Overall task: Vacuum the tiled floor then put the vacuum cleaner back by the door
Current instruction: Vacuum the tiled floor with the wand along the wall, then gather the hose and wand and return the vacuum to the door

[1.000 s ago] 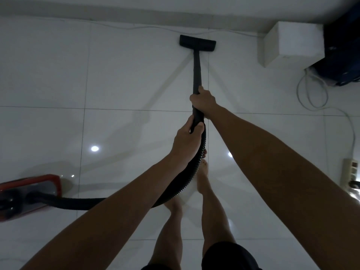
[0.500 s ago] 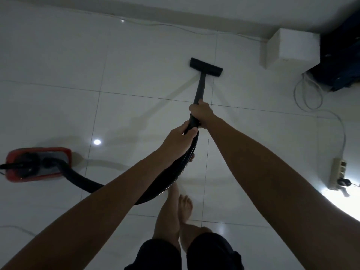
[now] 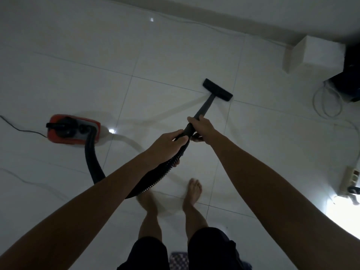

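The vacuum cleaner's red body [image 3: 73,129] sits on the white tiled floor [image 3: 68,75] at the left, well apart from the person's bare feet, with a thin dark power cord [image 3: 21,129] trailing off its left end toward the frame edge. From its right side a black ribbed hose [image 3: 93,164] curves down, passes under the left forearm and climbs to the black wand [image 3: 204,108]. The wand slopes up and to the right to the flat black floor head [image 3: 217,89], which lies on the tiles right at a grout line, angled rather than square to it.

The left hand [image 3: 165,143] has its grip curled round the top of the hose where it meets the wand; the right hand [image 3: 201,128] wraps its grip round the wand just above, the two hands nearly touching (the right one is the farther up the tube).

Farther out, a white box [image 3: 311,53] stands against the wall at the upper right, beside a dark object cut off by the frame edge. A looped pale cable [image 3: 327,102] lies on the floor below it, and a white power strip [image 3: 350,179] rests near the right edge beside a bright patch of light.
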